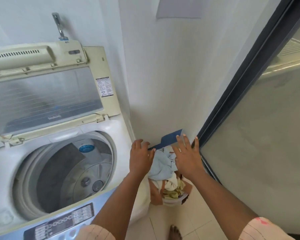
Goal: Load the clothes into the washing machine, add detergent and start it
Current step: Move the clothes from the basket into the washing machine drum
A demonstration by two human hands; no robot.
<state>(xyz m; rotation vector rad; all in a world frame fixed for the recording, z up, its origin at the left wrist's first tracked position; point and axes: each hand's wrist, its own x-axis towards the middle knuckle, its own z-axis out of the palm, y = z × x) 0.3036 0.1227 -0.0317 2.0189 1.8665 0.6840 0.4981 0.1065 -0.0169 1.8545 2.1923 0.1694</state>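
A top-loading washing machine (pixel 5 163) stands at the left with its lid (pixel 47 94) raised and its drum (pixel 73 174) bare. To its right, on the floor, a laundry basket (pixel 171 201) holds a heap of clothes, with a light blue garment (pixel 163 166) on top and white and yellowish ones beneath. My left hand (pixel 140 157) hovers with fingers spread over the heap's left side. My right hand (pixel 187 157) is spread over its right side. Neither hand grips anything. The machine's control panel (pixel 62 222) is at the bottom left.
A metal tap (pixel 59 25) juts from the wall behind the machine. A dark-framed glass sliding door (pixel 249 66) runs along the right. A blue object (pixel 170 138) leans at the wall corner behind the basket. A bare foot (pixel 175 232) stands on the tiled floor.
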